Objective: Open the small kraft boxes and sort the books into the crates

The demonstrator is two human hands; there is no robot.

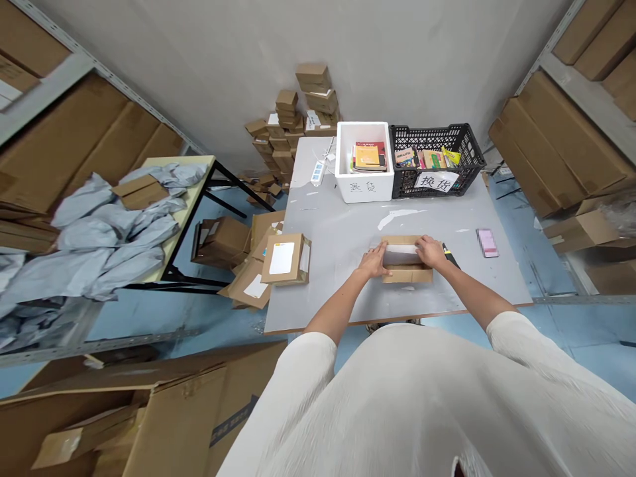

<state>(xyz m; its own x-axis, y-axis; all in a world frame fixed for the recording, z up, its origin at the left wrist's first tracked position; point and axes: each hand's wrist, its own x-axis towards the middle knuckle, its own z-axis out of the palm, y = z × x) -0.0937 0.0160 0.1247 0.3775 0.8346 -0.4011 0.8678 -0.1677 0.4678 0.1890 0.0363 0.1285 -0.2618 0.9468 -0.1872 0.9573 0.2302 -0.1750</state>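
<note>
A small cardboard box (407, 275) lies on the grey table in front of me, its long flaps standing apart and something pale showing between them. My left hand (373, 261) grips its left end, thumb at the near flap and fingers over the far side. At the right end, my right hand (430, 252) holds the far corner with bent fingers. Just right of that hand lies a black and yellow tool (450, 256), partly hidden by the wrist; its kind cannot be made out.
The table (338, 291) also carries a labelled carton (287, 259), a power strip (318, 173), a white foam box (365, 189) with books, a black crate (437, 180) and a pink phone-like object (487, 243). Grey parcels (99, 232) cover a side table. Cartons (314, 79) are stacked behind.
</note>
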